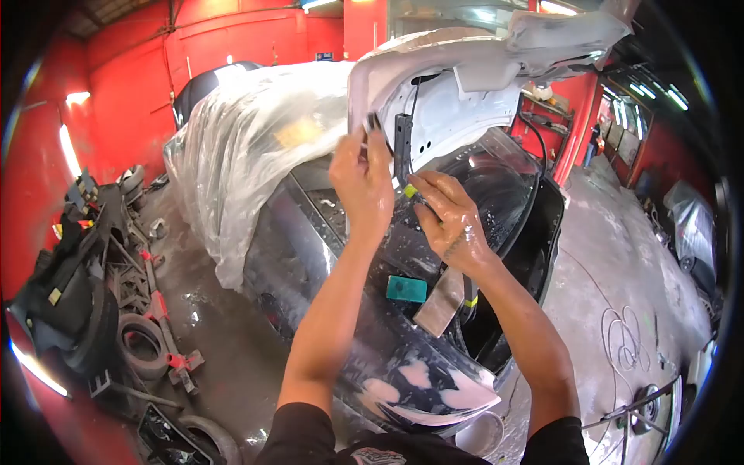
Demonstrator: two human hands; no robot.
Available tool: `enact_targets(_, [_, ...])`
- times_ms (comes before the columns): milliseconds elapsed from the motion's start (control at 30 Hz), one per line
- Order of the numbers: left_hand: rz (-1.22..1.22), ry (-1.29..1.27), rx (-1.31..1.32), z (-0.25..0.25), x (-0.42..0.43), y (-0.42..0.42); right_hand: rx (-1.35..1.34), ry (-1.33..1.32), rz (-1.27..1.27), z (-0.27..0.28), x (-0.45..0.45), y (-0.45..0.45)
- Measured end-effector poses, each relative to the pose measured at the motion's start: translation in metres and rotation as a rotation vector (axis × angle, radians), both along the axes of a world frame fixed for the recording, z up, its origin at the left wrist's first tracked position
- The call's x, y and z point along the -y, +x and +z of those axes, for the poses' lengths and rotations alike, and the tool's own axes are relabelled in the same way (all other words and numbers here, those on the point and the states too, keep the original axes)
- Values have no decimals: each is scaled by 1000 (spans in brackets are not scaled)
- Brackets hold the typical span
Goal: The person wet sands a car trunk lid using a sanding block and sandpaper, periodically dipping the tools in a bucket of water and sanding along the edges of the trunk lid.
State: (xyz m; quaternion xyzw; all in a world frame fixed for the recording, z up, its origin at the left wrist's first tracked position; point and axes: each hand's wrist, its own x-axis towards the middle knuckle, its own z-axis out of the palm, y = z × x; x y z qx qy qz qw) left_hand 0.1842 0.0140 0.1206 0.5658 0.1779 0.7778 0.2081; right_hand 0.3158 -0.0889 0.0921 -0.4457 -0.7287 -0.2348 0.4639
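My left hand [363,182] is raised near the edge of the open trunk lid [496,77], fingers pinched around a small dark piece [374,122] that I cannot make out clearly. My right hand [453,217] is wet, its fingertips closed on a yellow-green band [410,191] at the lower end of an upright black bar [402,143]. Below the hands, a teal block [407,288] rests on the dark car body [310,248]. Beside it lies a flat grey-brown piece [440,304], partly behind my right forearm.
Clear plastic sheeting [256,132] covers the car's front part. Pale patches [415,375] mark the near corner, with a white bucket [482,434] below. Tyres [142,346] and loose car parts stand at left; a coiled hose [624,341] lies on the wet floor at right.
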Motion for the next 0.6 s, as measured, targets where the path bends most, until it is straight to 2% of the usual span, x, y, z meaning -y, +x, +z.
enact_targets(133, [596, 401, -143, 33, -47, 0, 115, -4, -153, -10, 3, 13])
enact_targets(233, [839, 495, -374, 32, -61, 7, 105, 16, -195, -44, -10, 32])
enact_targets(367, [922, 393, -443, 25, -58, 14, 18, -26, -190, -58, -15, 36])
enact_targets(600, [1023, 518, -431, 30, -77, 12, -33, -20, -176, -59, -10, 34])
